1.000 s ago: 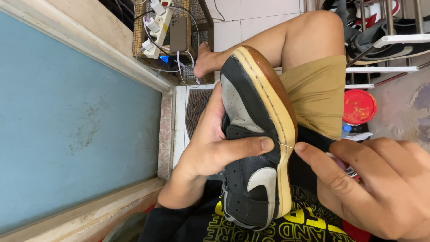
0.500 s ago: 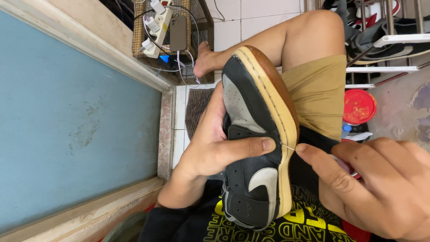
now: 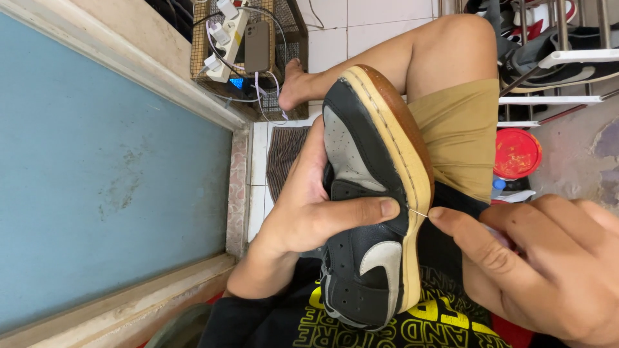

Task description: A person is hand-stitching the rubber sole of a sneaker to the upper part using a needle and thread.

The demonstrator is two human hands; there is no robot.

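Note:
My left hand (image 3: 309,216) grips a black and grey sneaker (image 3: 367,193) around its upper, thumb lying across the side, with the tan stitched sole edge turned toward my right hand. My right hand (image 3: 535,270) pinches a thin metal needle (image 3: 419,213) whose tip meets the sole's side at the stitch line. The shoe rests over my lap, above mustard shorts (image 3: 461,129) and a black shirt with yellow print (image 3: 438,322).
A blue panel in a wooden frame (image 3: 109,174) fills the left side. A wire basket with a phone, chargers and cables (image 3: 248,51) stands on white floor tiles. A red lid (image 3: 517,153) and a shoe rack (image 3: 554,58) lie at the right.
None of note; both hands and the shoe stay in place, with the needle still at the sole's edge.

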